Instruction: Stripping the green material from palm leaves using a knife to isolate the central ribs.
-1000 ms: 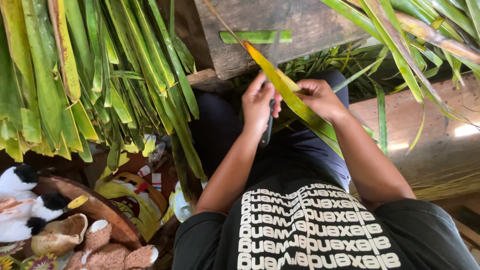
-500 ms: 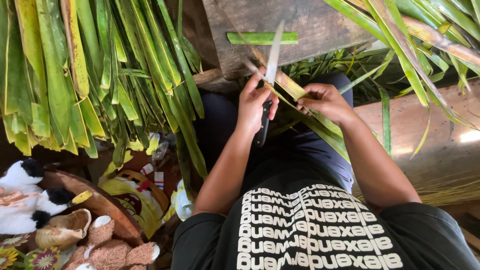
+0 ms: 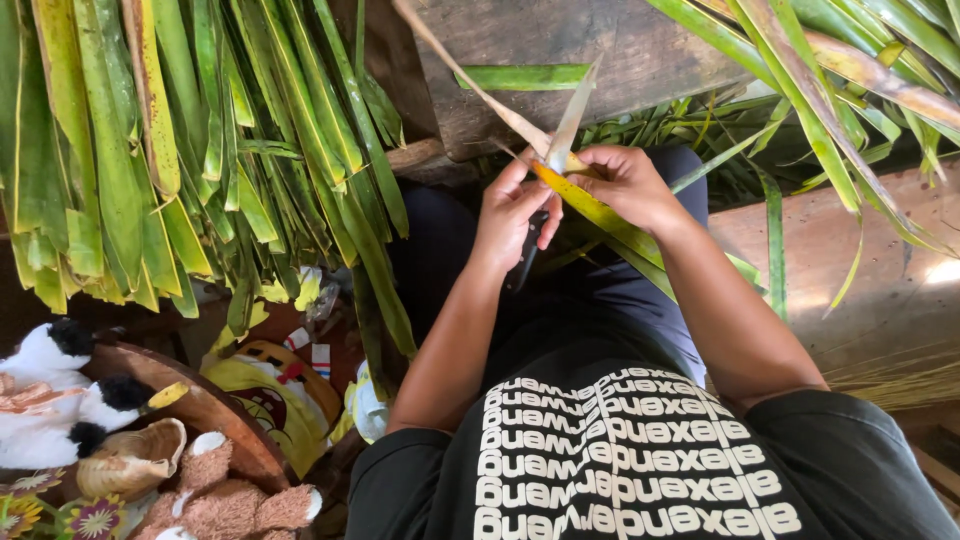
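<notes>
My left hand (image 3: 510,215) grips a knife by its black handle, and the knife blade (image 3: 571,122) points up and away from me. My right hand (image 3: 625,182) pinches a long yellow-green palm leaf (image 3: 600,215) that runs down across my lap. The blade lies against the leaf's pale midrib (image 3: 470,82), which stretches up to the left over a wooden block (image 3: 620,50). A short cut green leaf strip (image 3: 520,76) lies on that block.
A thick bundle of hanging green leaves (image 3: 150,150) fills the left. More fronds (image 3: 840,70) arch over the upper right. Stuffed toys (image 3: 60,400) and a basket (image 3: 130,465) sit at the lower left, a wooden plank (image 3: 880,260) at the right.
The knife blade has slid further up along the leaf, splitting the midrib away. My right hand has moved up closer to the blade, and the midrib now swings free to the upper left.
</notes>
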